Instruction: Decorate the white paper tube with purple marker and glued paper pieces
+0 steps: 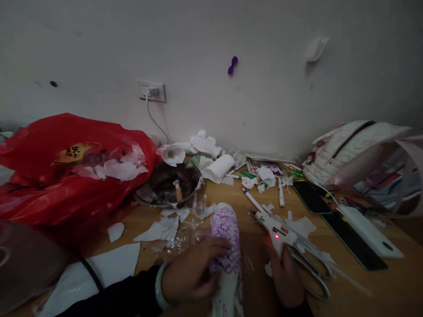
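Left hand is gripping a roll of white paper with purple scribble, fingers wrapped round its middle; roll is lying on the table at front centre, pointing away from the person; a pale bangle is sitting on the left wrist. Right hand is closing round the handle of a white glue gun, red light glowing on its body, nozzle pointing up-left just right of the roll; scissors are lying just beside that hand, touching the gun. Behind the roll, a metal bowl is standing among paper scraps; a red bag is bulging at left; a phone and a power bank are lying at right.
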A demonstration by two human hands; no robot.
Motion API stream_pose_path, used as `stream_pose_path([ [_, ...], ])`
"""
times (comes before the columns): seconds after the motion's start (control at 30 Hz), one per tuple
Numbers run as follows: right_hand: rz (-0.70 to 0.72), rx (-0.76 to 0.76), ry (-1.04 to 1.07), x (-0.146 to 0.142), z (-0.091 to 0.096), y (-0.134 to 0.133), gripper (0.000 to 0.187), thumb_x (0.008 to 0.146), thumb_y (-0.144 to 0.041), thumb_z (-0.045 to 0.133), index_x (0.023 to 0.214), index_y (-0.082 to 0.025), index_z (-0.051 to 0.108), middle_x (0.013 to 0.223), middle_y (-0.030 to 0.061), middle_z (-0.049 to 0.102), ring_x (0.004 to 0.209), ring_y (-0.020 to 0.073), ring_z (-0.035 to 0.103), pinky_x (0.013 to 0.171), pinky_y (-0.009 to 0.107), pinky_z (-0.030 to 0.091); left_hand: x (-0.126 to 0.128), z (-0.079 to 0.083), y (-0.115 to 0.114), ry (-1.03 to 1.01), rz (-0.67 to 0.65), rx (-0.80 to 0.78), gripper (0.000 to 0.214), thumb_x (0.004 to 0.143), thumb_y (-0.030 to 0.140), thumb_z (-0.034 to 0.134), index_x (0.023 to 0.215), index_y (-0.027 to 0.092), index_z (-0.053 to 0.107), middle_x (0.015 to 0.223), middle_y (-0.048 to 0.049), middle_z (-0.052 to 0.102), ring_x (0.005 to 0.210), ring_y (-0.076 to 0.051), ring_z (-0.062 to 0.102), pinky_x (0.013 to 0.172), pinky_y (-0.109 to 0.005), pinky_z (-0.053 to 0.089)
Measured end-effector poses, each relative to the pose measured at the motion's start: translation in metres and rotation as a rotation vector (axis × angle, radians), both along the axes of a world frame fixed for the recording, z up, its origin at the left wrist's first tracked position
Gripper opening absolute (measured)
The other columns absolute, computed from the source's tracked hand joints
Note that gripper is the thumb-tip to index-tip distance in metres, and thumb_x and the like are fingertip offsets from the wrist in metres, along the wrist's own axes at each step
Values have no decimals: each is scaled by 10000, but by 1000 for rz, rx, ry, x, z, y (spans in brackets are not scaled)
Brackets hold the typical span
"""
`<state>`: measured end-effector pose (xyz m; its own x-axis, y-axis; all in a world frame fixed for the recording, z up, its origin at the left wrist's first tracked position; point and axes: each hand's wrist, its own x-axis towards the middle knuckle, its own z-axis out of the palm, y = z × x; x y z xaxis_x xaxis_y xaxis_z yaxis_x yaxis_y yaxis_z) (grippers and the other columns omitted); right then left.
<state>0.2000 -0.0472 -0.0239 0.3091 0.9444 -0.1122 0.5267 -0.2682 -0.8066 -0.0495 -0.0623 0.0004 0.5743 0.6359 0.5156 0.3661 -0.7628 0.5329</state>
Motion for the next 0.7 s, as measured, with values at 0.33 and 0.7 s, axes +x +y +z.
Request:
stream_pose_path([
  [0.33, 10, 23, -1, -5, 0, -1, 569, 721, -647, 376, 998, -165, 498, 1147, 199, 585, 1207, 341, 418, 951, 414, 326, -9, 5, -9, -187, 103, -12, 254, 918, 191, 274, 1130, 291, 373, 909, -38, 597, 881, -213, 577, 854, -412, 423],
  [0.7, -58, 122, -8, -1, -6, -1, 644, 697, -688, 393, 1014, -160, 580, 1137, 157, 605, 1159, 329, 465, 858, 377, 421, -12, 23, 16, -709, 15, -822, 479, 825, 378, 595, 1213, 234, 356, 927, -59, 705, 977, -219, 628, 861, -355, 435],
])
